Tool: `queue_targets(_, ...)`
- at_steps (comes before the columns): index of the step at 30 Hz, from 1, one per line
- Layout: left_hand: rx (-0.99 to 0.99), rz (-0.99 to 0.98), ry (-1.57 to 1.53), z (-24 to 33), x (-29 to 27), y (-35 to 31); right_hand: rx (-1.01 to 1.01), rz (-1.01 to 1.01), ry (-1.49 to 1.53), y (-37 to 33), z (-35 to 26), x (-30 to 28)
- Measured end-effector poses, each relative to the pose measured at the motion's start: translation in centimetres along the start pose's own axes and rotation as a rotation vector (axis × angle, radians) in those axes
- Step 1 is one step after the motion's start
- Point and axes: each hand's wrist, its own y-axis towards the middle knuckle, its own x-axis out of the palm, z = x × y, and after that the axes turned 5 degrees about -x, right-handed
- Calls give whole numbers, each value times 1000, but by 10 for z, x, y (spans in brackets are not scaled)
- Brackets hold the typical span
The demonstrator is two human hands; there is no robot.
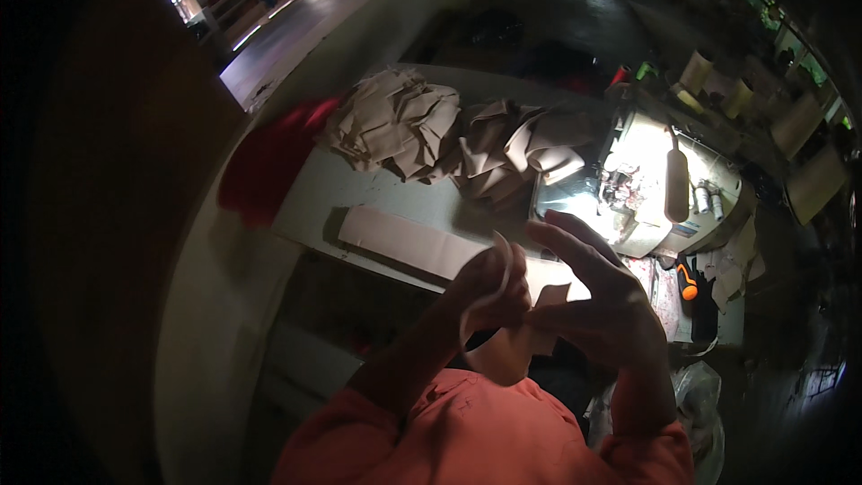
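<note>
A beige fabric piece point(505, 361) hangs in a loop in front of my chest, above the table's near edge. My left hand point(492, 292) is closed on it, with one edge curling up past the fingers. Close on its right, my right hand point(606, 305) has its fingers stretched apart, the thumb beside a raised flap of the fabric. Whether that thumb presses on the cloth, I cannot tell. Beyond my hands a long beige fabric strip point(409, 241) lies flat along the table, its right part hidden behind them.
A sewing machine point(651, 184) stands lit at the right. Heaped beige fabric pieces point(400, 121) and browner ones point(516, 144) lie on the table's far side. Red cloth point(278, 162) sits at the left. An orange-handled tool point(687, 283) and thread cones point(696, 72) are at the right.
</note>
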Motion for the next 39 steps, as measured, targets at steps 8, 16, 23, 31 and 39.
queue_targets(8,-95,-299,287,-18,-16,19,68,-24,192,-5,1,-10)
queue_targets(16,120,65,930,27,25,17,463,0,-117,-6,-5,-15)
queue_targets(23,209,165,1111,17,30,15,817,113,31,-24,2,-11)
queue_targets(31,142,324,1170,14,25,19,845,206,249,-49,14,-4)
queue_targets(39,8,393,983,14,32,23,857,323,257,-66,19,9)
